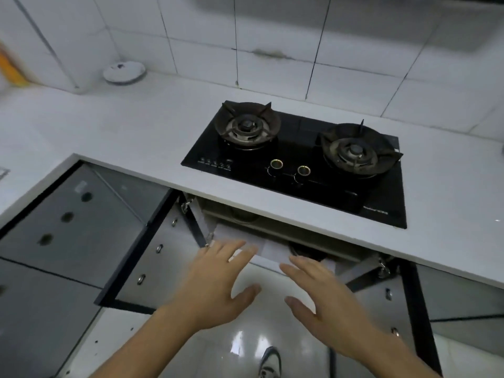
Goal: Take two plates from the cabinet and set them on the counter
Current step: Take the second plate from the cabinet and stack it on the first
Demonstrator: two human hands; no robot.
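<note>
The cabinet (272, 236) under the stove stands with both doors swung out. Inside, a dark round rim (305, 251) shows on the right and a dim round shape (242, 215) on an upper shelf; whether these are plates I cannot tell. My left hand (215, 285) and my right hand (324, 304) reach side by side toward the opening, palms down, fingers spread, holding nothing. The white counter (131, 132) runs above the cabinet.
A black two-burner gas stove (300, 159) sits in the counter right of centre. A white round dish (124, 72) rests at the back left by the tiled wall. The left door (141, 257) and right door (409, 309) jut outward. A shoe (270, 362) is on the floor.
</note>
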